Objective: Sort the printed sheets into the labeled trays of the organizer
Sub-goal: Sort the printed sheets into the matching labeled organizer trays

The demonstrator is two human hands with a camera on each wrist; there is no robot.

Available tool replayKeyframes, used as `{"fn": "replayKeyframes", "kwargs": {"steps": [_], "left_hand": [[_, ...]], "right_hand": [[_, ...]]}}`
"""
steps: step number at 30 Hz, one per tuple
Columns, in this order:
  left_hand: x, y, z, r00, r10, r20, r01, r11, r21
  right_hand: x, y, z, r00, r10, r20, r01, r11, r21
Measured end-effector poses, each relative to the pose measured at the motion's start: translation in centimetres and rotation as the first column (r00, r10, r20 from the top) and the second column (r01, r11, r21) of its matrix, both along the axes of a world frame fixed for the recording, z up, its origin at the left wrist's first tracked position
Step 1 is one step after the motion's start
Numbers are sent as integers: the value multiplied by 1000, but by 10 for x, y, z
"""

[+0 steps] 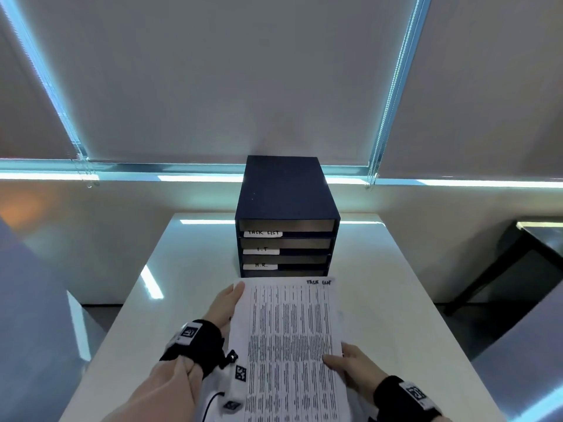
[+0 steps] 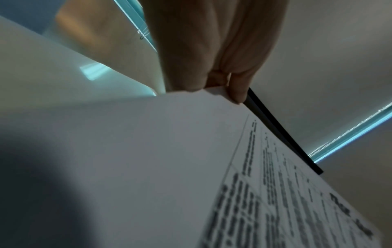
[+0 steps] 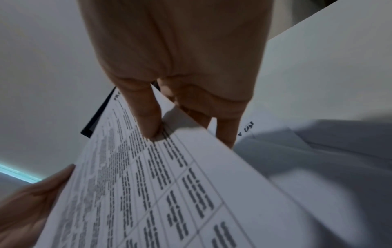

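Both hands grip one printed sheet (image 1: 289,339) headed "TASK LIST", raised above the white table (image 1: 396,300) just before the dark blue organizer (image 1: 286,202). Head view: left hand (image 1: 227,303) pinches the sheet's left edge, right hand (image 1: 347,365) its right edge, thumb on top; tray labels read TASK LIST (image 1: 263,233), I.T (image 1: 261,250), H.R (image 1: 260,265). Left wrist view: fingers (image 2: 238,90) clamp the sheet's far corner. Right wrist view: thumb (image 3: 146,115) presses the print, fingers (image 3: 227,132) beneath; more sheets (image 3: 307,139) lie on the table below.
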State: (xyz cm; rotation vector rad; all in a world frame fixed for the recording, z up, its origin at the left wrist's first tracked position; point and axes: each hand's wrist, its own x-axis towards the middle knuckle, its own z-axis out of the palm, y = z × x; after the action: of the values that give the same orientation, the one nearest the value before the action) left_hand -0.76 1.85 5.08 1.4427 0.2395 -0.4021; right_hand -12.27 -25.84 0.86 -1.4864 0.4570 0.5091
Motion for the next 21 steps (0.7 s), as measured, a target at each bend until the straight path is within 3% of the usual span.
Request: {"fn": "replayKeyframes", "kwargs": {"steps": [5, 7, 16, 21], "left_hand": [[-1, -4, 7, 999, 23, -34, -23, 1000, 18], [-1, -5, 8, 999, 27, -45, -26, 999, 23], [2, -7, 25, 989, 128, -67, -131, 991, -27], [26, -8, 34, 981, 191, -19, -192, 978, -80]], "right_hand": [[-1, 1, 12, 996, -71, 48, 66, 993, 95], [-1, -1, 9, 998, -31, 46, 23, 986, 162], [3, 1, 13, 997, 37, 61, -48, 980, 192], [5, 0, 7, 999, 3, 51, -7, 996, 93]]}}
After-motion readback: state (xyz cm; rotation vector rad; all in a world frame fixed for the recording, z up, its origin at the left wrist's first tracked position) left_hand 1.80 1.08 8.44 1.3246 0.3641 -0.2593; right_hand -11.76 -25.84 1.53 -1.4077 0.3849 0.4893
